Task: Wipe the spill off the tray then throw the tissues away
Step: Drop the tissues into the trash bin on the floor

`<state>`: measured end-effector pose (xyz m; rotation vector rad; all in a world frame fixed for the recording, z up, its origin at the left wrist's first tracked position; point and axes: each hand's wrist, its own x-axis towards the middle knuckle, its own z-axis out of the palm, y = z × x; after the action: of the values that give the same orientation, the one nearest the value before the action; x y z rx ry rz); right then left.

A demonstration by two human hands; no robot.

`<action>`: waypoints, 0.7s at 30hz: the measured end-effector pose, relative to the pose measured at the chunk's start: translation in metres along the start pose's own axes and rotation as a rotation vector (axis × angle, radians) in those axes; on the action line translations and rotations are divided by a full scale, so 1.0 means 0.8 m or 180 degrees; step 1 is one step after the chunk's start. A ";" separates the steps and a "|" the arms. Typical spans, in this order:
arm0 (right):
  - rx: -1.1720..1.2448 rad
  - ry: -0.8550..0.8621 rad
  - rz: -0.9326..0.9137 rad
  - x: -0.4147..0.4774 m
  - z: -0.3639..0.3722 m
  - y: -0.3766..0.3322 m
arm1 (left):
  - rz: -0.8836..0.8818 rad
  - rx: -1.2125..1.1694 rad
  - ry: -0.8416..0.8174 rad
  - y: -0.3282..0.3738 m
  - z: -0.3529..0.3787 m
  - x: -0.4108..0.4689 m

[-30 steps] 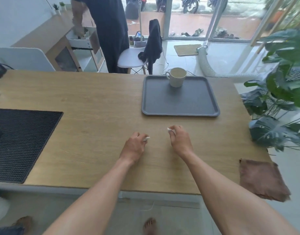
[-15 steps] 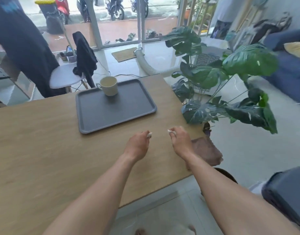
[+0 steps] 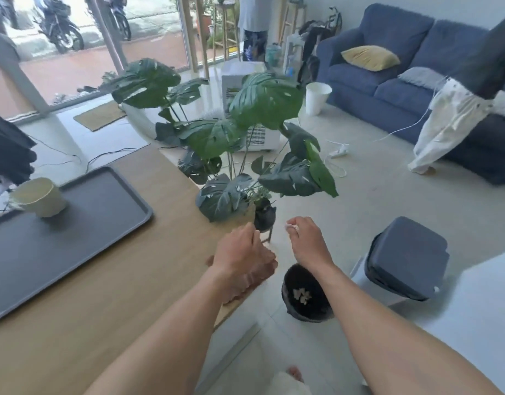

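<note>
Two hands (image 3: pixel 241 252) (image 3: pixel 309 243) neared one bin (image 3: pixel 298 279), one tissue (image 3: pixel 290 226).

One tray (image 3: pixel 97 232), one cup (image 3: pixel 38 197), one bin (image 3: pixel 305 316), one plant (image 3: pixel 262 101), one held tissue (image 3: pixel 290 226).

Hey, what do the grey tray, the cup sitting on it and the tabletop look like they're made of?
Tray: likely plastic, matte dark grey, with a moulded raised rim, rounded corners and no shine.
Cup: probably ceramic, pale cream with a thick wall, though blur leaves it open.
Tabletop: wood or wood-look laminate, light and matte with straight grain lines. I cannot tell which.
</note>
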<state>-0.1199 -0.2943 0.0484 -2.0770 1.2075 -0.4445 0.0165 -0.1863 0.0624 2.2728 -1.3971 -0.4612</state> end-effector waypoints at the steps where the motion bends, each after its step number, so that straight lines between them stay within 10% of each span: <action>1: 0.0010 0.0047 0.0062 0.003 -0.009 0.014 | 0.0075 0.0061 -0.0066 0.014 0.008 0.008; 21: 0.0241 -0.0073 0.1491 0.046 -0.049 0.308 | 0.0239 0.0590 -0.1567 0.114 0.248 0.129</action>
<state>-0.2783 -0.4233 -0.0993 -1.6582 1.5792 -0.2397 -0.1043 -0.3519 -0.0647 2.3368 -1.8166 -0.9508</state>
